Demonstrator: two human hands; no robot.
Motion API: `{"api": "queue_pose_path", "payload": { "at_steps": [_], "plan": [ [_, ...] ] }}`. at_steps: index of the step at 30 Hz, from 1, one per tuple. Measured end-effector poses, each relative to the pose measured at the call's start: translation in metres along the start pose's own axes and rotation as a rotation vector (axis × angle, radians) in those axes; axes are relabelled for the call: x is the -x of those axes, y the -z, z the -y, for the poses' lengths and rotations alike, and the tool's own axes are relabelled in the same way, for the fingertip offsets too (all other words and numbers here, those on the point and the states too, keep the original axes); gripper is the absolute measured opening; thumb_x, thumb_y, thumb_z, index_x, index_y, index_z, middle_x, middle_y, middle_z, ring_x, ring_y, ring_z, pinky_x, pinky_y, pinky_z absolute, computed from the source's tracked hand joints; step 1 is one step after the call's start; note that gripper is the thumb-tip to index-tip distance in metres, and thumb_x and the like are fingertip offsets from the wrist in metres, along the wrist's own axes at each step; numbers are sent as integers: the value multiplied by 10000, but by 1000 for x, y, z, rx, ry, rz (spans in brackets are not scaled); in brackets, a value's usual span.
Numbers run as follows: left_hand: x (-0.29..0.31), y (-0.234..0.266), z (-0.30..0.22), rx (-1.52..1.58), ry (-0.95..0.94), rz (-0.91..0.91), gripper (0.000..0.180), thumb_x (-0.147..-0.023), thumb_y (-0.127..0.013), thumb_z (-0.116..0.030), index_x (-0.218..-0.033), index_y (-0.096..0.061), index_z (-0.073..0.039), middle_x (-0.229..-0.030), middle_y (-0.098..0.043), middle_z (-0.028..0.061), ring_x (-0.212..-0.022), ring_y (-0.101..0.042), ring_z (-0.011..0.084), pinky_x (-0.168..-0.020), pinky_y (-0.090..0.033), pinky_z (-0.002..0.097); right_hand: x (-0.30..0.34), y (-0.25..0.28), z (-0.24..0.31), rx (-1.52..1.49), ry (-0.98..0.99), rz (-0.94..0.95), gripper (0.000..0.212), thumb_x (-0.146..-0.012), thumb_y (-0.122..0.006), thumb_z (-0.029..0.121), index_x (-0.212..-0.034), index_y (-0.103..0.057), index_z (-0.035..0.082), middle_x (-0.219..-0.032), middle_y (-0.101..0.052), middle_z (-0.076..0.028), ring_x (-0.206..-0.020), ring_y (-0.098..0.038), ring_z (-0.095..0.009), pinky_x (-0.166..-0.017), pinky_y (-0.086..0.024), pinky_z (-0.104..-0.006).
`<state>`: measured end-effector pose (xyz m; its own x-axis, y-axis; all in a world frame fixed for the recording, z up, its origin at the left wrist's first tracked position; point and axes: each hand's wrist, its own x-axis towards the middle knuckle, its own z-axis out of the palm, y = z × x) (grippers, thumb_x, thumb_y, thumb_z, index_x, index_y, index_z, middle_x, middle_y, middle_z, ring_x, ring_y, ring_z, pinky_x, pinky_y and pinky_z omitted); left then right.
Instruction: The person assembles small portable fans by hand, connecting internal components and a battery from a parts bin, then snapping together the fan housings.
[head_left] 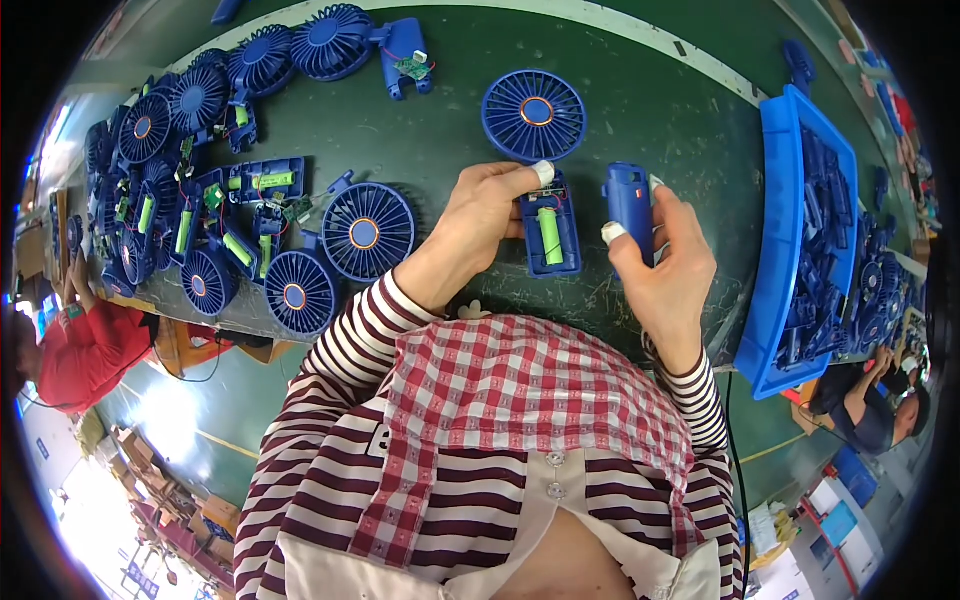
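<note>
A blue handheld fan [537,112] lies on the green bench, its round grille pointing away from me. Its handle stands uncovered and shows a green battery cell [549,236] inside. My left hand [487,215] grips the handle from the left, with a white-wrapped thumb over the end near the grille. In my right hand [672,262] is a blue handle cover [629,205], pinched between the thumb and fingers just right of the fan. White wraps show on that hand's fingertips too. A gap separates the cover from the open handle.
At the left, several blue fans [367,232] with uncovered handles and batteries crowd the bench. A blue bin [780,250] full of blue handle parts stands at the right edge. One person in red [100,345] sits at the left, another person in dark clothing [872,405] at the right.
</note>
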<state>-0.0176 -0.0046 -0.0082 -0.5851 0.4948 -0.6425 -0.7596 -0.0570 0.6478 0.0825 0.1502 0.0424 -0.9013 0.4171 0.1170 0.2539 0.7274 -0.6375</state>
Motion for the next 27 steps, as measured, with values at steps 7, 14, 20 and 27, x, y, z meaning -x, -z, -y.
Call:
{"api": "queue_pose_path", "payload": {
  "at_steps": [7, 14, 20, 27],
  "plan": [
    [0, -5, -2, 118, 32, -39, 388, -871, -529, -379, -936, -575, 1, -866, -631, 102, -732, -615, 197, -656, -495, 324, 8, -11, 33, 165, 309, 73, 483, -627, -691, 142, -1062, -549, -12, -842, -559, -139, -689, -592, -311, -593, -492, -368],
    [-3, -4, 3, 194, 34, -43, 379, -894, -491, -390, -926, -583, -23, -840, -615, 73, -722, -593, 168, -591, -449, 297, 5, -31, 40, 267, 353, 115, 498, -616, -696, 165, -1061, -550, -5, -849, -549, -124, -722, -590, -292, -592, -495, -381],
    [0, -5, 1, 195, 3, -21, 395, -898, -481, -409, -930, -585, -29, -848, -614, 61, -696, -587, 164, -591, -444, 290, 3, -38, 37, 311, 324, 113, 494, -630, -687, 179, -1060, -559, -27, -845, -552, -125, -709, -599, -285, -576, -499, -376],
    [1, -4, -2, 210, 18, 6, 424, -895, -479, -427, -942, -577, -18, -888, -622, 86, -693, -599, 174, -599, -461, 302, -1, -39, 36, 321, 315, 104, 487, -635, -684, 182, -1054, -567, -35, -826, -563, -131, -688, -602, -287, -574, -499, -375]
  ]
}}
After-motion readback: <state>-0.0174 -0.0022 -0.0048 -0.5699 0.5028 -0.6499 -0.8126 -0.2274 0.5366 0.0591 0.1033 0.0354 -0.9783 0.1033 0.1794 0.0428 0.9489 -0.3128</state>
